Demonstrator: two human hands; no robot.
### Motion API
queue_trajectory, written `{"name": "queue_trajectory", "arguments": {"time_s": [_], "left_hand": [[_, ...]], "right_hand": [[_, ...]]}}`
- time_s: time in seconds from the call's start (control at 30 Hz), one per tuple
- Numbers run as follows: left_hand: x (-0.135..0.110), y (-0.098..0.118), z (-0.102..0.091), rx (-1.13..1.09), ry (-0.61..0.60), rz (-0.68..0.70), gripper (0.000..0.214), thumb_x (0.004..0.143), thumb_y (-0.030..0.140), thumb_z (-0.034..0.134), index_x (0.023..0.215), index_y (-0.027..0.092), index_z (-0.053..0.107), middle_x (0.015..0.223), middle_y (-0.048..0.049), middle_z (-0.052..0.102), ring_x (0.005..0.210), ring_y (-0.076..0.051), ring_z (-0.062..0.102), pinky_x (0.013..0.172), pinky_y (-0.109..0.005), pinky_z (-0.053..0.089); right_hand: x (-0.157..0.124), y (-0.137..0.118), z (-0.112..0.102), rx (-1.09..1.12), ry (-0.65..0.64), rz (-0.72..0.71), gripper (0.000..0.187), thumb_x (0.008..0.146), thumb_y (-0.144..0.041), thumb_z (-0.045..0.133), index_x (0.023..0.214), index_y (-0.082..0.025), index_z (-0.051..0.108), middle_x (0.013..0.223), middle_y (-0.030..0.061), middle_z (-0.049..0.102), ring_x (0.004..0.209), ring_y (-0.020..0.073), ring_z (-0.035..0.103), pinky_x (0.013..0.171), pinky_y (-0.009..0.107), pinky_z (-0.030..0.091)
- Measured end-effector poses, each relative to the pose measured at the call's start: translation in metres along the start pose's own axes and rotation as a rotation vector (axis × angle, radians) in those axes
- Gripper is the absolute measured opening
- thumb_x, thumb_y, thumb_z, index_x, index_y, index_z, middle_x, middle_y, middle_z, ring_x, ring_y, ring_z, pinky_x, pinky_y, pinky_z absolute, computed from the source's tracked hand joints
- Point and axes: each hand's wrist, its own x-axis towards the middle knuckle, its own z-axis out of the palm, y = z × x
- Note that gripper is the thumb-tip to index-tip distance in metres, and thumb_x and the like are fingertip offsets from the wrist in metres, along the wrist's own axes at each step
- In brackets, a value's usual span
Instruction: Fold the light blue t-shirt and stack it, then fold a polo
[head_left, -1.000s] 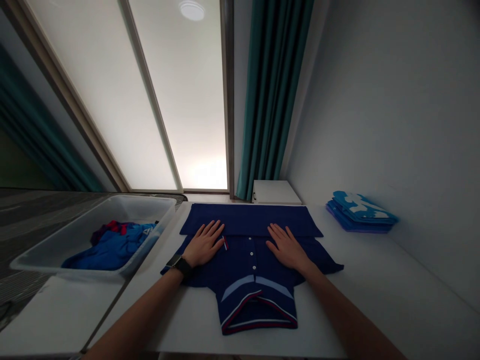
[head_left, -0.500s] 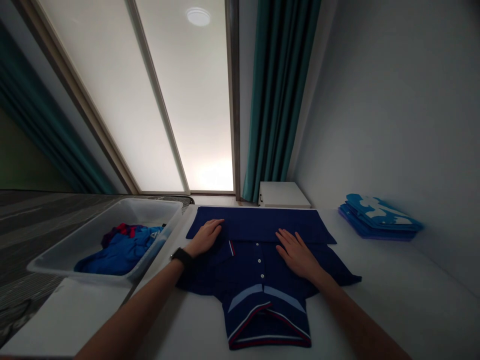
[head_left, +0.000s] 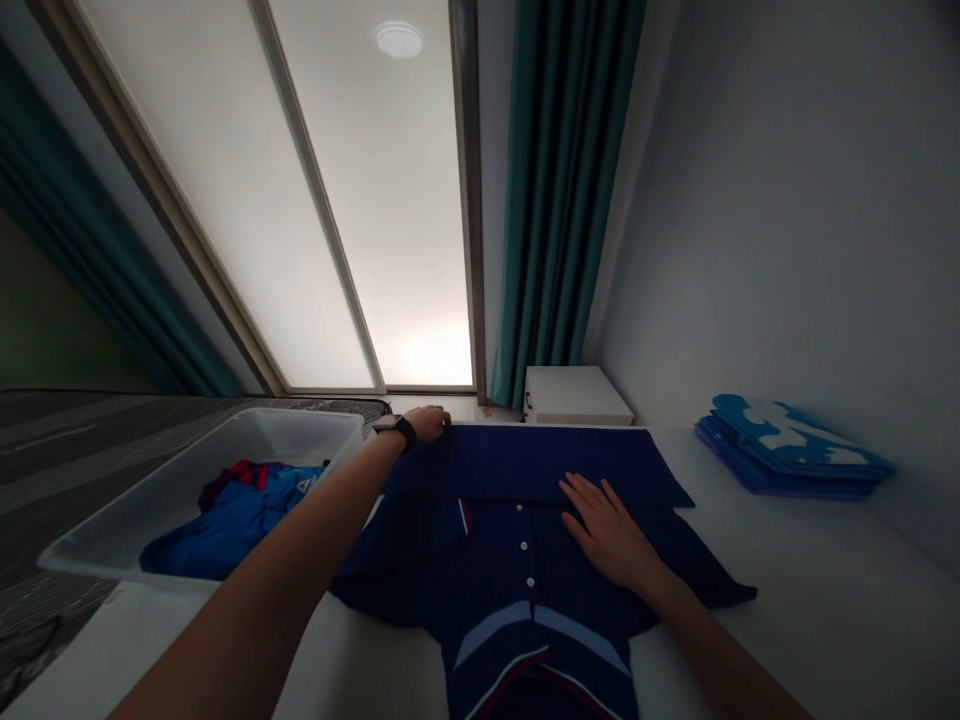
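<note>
A navy polo shirt [head_left: 517, 540] with white buttons and striped collar trim lies flat on the white table, its collar toward me and cut off by the bottom of the picture. Its far part is folded over into a wide band [head_left: 540, 462]. My left hand [head_left: 427, 424], with a black watch [head_left: 398, 430] on the wrist, is at the far left corner of that band, its fingers partly hidden. My right hand [head_left: 611, 530] rests flat and spread on the shirt's right side, just below the fold.
To the left stands a translucent plastic tub [head_left: 307, 425] holding crumpled blue and red clothes [head_left: 240, 520]. A stack of folded blue clothing [head_left: 787, 450] lies at the far right of the white table [head_left: 810, 600]. A white box [head_left: 576, 397] sits by the teal curtain [head_left: 562, 200].
My left hand has moved from the shirt's left side to the fold's far left corner. The view has tilted up, so the shirt sits lower in the frame. My right hand stays on the shirt.
</note>
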Motion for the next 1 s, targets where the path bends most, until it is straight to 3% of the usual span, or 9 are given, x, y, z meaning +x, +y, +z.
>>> {"name": "queue_trajectory", "arguments": {"time_s": [0.2,0.47,0.63,0.83,1.0], "left_hand": [[0.009,-0.002,-0.002,0.029,-0.050,-0.006,0.039,0.075,0.020,0.056,0.112,0.024,0.064,0.114,-0.0062,0.065,0.107,-0.023,0.060,0.092,-0.034,0.047],[0.015,-0.003,-0.006,0.010,-0.093,-0.029,0.029,0.071,0.020,0.060,0.100,0.018,0.065,0.107,-0.0078,0.067,0.094,-0.022,0.063,0.078,-0.029,0.049],[0.016,-0.011,-0.006,-0.028,-0.095,-0.036,0.034,0.076,0.023,0.058,0.110,0.019,0.062,0.105,-0.0057,0.070,0.091,-0.020,0.065,0.077,-0.027,0.049],[0.013,-0.021,0.001,-0.031,-0.083,-0.034,0.025,0.079,0.029,0.056,0.099,0.019,0.068,0.099,-0.0058,0.071,0.091,-0.021,0.065,0.078,-0.027,0.048],[0.006,-0.026,0.005,-0.047,-0.033,-0.012,0.025,0.084,0.031,0.052,0.098,0.018,0.068,0.097,-0.0067,0.071,0.090,-0.021,0.065,0.079,-0.027,0.048]], "right_hand": [[0.000,-0.003,-0.004,-0.001,-0.014,0.001,0.061,0.099,-0.052,0.022,0.147,-0.019,0.038,0.155,0.0046,0.032,0.144,0.0199,0.024,0.120,0.046,0.010],[0.000,-0.009,-0.014,-0.003,-0.062,0.025,0.059,0.099,-0.049,0.024,0.147,-0.018,0.037,0.156,0.0044,0.029,0.145,0.0199,0.022,0.120,0.047,0.009],[-0.001,-0.008,-0.013,0.003,-0.045,0.022,0.058,0.098,-0.048,0.026,0.147,-0.018,0.039,0.155,0.0057,0.031,0.144,0.0209,0.025,0.120,0.047,0.010],[0.000,-0.003,-0.006,0.028,0.009,-0.009,0.055,0.098,-0.045,0.031,0.145,-0.020,0.041,0.154,0.0072,0.034,0.143,0.0220,0.026,0.120,0.049,0.011],[0.000,-0.005,-0.009,0.046,-0.021,0.006,0.054,0.098,-0.044,0.032,0.146,-0.019,0.040,0.154,0.0069,0.033,0.144,0.0210,0.025,0.120,0.047,0.010]]}}
